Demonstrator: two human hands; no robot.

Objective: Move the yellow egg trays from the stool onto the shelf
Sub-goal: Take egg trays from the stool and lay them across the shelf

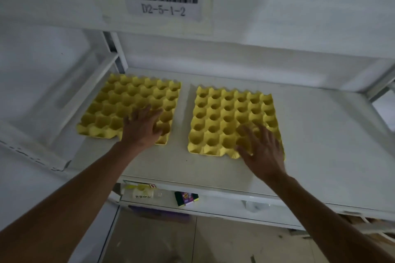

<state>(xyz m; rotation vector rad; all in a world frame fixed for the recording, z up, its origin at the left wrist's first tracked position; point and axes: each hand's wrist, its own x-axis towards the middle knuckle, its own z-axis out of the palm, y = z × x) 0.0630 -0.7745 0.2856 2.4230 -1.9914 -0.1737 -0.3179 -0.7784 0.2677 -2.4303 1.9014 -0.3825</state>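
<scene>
Head view here: two yellow moulded egg trays are lying flat on the white shelf board point(320, 134), side by side with a clear strip of bare shelf between them. The left yellow egg tray point(119, 104) sits near the shelf's left post, the right yellow egg tray point(222, 117) more toward the middle. The left hand point(143, 128) is palm-down with fingers spread over the left tray's near right corner, and the right hand point(261, 151) is spread the same way over the right tray's near right corner. Both look like they're touching the trays, though it's a bit blurry to be sure. Above hangs a white barcode label reading D2-5-1-2 point(163, 9).
</scene>
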